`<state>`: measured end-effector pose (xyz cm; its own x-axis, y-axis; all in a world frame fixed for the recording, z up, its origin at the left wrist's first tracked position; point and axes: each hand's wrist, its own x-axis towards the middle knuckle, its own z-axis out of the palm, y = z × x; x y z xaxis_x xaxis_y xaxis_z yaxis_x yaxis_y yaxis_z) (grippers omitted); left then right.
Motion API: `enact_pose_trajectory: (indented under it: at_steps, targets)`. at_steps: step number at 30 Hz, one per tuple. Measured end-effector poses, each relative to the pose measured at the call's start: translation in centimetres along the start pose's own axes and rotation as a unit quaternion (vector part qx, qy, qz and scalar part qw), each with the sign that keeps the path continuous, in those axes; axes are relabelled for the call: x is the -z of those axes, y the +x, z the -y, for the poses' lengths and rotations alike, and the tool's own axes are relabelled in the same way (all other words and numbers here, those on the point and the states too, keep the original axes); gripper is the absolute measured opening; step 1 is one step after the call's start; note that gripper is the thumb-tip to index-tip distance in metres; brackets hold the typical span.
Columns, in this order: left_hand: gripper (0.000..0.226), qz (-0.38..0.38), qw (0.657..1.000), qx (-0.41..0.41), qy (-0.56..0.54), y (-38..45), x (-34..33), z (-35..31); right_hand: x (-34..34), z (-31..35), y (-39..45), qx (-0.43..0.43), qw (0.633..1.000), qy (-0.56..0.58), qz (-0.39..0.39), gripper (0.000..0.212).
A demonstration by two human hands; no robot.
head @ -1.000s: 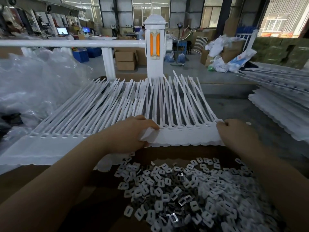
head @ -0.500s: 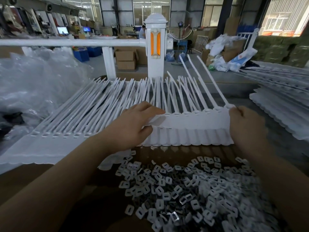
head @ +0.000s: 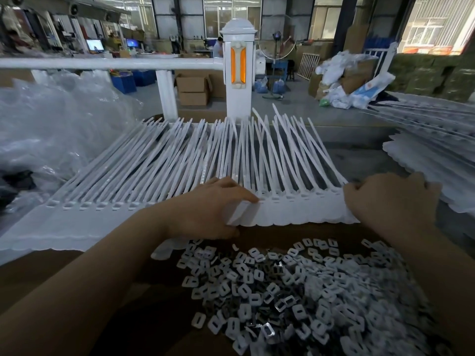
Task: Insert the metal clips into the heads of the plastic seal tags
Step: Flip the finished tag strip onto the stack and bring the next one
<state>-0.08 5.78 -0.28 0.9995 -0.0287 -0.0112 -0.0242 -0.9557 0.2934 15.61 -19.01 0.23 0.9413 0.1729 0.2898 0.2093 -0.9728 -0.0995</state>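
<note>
Lying flat on the table [head: 365,155], a white strip of seal tags [head: 295,209] is held at both ends: the left hand [head: 208,211] pinches its left end and the right hand [head: 390,199] grips its right end. A pile of metal clips [head: 295,294] is seen just below both hands.

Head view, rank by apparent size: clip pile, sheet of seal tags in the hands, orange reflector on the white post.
1. Clip pile, nearest the camera, which inflates it.
2. Sheet of seal tags gripped by the left hand and right hand.
3. Orange reflector, smallest, but farther off.
</note>
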Motion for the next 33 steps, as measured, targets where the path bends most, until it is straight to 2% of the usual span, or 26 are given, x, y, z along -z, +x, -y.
enact_pose_trajectory:
  at_steps: [2,3,5,7,8,10,12,16,21,24,27,30,33]
  targets:
    - [0.069,0.021,1.000,-0.003,-0.021,0.0,0.0,0.3,0.0,0.1,-0.2,0.043,0.995,-0.066,-0.054,0.038]
    - [0.067,0.028,0.999,-0.004,-0.034,0.0,0.0,0.4,0.1,0.3,-0.3,0.077,0.994,-0.039,-0.074,0.032]
    - [0.058,0.030,0.997,-0.007,-0.070,-0.1,0.1,0.7,0.5,0.9,-0.8,0.163,0.977,0.112,-0.077,0.019]
    - [0.052,0.022,0.994,-0.009,-0.110,-0.3,0.3,1.0,0.9,2.0,-1.4,0.232,0.937,0.261,0.004,0.016]
    - [0.053,0.018,0.992,-0.009,-0.124,-0.4,0.4,1.1,1.2,2.5,-1.8,0.267,0.915,0.298,0.046,0.020]
    - [0.057,0.013,0.991,-0.009,-0.135,-0.5,0.4,1.3,1.2,3.2,-2.5,0.342,0.886,0.295,0.101,0.025]
    - [0.061,0.009,0.990,-0.009,-0.137,-0.5,0.4,1.3,0.7,3.7,-2.9,0.396,0.876,0.245,0.126,0.026]
    - [0.066,0.008,0.987,0.001,-0.160,-0.4,0.4,1.5,-0.3,3.9,-2.9,0.412,0.885,0.159,0.147,0.031]
    - [0.072,0.018,0.984,0.012,-0.178,-0.3,0.5,1.6,-0.4,3.8,-2.9,0.416,0.887,0.137,0.147,0.040]
    - [0.069,0.017,0.982,0.019,-0.189,-0.5,0.5,1.7,-0.6,3.3,-2.8,0.387,0.903,0.111,0.148,0.060]
    - [0.075,0.012,0.984,0.030,-0.173,-0.4,0.3,1.1,-0.6,2.7,-2.4,0.366,0.906,0.107,0.184,0.082]
    - [0.081,-0.010,0.994,0.023,-0.103,-0.1,-0.1,0.5,-0.8,2.5,-2.4,0.384,0.902,0.093,0.174,0.080]
    - [0.080,-0.026,0.995,0.017,-0.096,-0.2,-0.2,0.3,-0.9,2.7,-2.5,0.389,0.904,0.097,0.150,0.072]
